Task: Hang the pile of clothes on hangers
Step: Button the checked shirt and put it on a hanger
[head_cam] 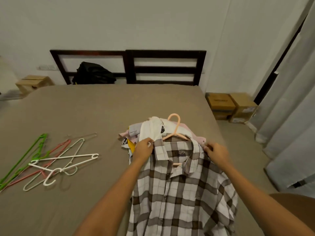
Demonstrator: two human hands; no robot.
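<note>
Closest to where the person stands, the plaid shirt (179, 193) lies front-up along the near right part of the bed (102, 108), its collar end resting on the pile of clothes (150, 129) further in. A peach hanger (176, 129) is already inside the neck, its hook pointing away over the pile. The left hand (143, 149) pinches the fabric at one shoulder, just beside the collar, and the right hand (216, 153) has its fingers curled round the other shoulder, so both are clamped on the shirt rather than on the hanger. That is where I would expect trouble. The collar stands open, and if one side is tugged harder than the other, a hanger arm could slide out through the neck. Nobody is holding the hook either, so lifting by the cloth alone might tip the hanger or drop it. The hook also rests right on the loose garments and could snag one and drag it along. The spare hangers (51, 164), green, pink and white, lie tangled together towards the left edge of the bed, well apart from all this.
</note>
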